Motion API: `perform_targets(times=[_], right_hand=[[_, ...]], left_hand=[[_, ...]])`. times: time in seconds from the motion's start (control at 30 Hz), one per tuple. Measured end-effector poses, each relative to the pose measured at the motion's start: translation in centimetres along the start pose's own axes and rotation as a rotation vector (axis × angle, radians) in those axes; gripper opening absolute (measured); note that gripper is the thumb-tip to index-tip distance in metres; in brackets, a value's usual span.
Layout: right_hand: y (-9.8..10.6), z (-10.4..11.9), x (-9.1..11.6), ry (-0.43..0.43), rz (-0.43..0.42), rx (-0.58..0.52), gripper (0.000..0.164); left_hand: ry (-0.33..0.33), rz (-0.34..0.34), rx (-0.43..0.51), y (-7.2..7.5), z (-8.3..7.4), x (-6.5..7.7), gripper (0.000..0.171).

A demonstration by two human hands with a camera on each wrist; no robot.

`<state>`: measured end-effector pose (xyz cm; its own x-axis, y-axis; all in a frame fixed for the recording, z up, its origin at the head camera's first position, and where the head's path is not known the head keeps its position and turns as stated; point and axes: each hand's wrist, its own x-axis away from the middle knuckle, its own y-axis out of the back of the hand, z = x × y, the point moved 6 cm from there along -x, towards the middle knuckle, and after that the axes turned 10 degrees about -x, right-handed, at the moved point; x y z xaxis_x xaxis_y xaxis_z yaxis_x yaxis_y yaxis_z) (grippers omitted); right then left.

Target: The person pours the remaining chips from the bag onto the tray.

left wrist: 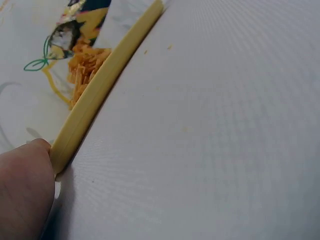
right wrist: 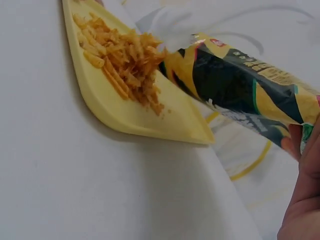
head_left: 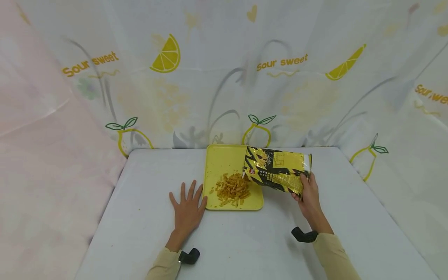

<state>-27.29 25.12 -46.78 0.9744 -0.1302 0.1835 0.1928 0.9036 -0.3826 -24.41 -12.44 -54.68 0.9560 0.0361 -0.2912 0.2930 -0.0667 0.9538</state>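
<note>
My right hand [head_left: 308, 196] grips the closed end of a yellow and black snack bag [head_left: 276, 169], which lies tilted with its mouth toward a yellow tray [head_left: 220, 157]. In the right wrist view the bag [right wrist: 240, 82] opens right at a heap of orange-brown snack pieces [right wrist: 132, 65] on the tray [right wrist: 115, 122]. The heap [head_left: 233, 189] covers the tray's near middle. Flat on the table, my left hand [head_left: 189, 213] has its fingers spread, and its thumb touches the tray's left edge. The left wrist view shows that thumb [left wrist: 25, 185] against the tray's side [left wrist: 107, 75].
The table [head_left: 154, 167] has a white cover with a few tiny crumbs. Behind it hangs a white curtain [head_left: 210, 97] printed with lemons and lettering. Each wrist wears a black device, the left one [head_left: 189, 256] and the right one [head_left: 304, 235].
</note>
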Motion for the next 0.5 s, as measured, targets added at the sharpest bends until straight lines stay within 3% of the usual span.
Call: perform_targets(times=[0.17, 0.5], right_hand=[[-0.17, 0.33, 0.15, 0.012, 0.028, -0.033, 0.042], [0.40, 0.20, -0.22, 0.043, 0.026, 0.052, 0.040]], left_hand=[[-0.003, -0.015, -0.009, -0.03, 0.00, 0.05, 0.053], [-0.009, -0.010, -0.021, -0.15, -0.07, 0.05, 0.053]])
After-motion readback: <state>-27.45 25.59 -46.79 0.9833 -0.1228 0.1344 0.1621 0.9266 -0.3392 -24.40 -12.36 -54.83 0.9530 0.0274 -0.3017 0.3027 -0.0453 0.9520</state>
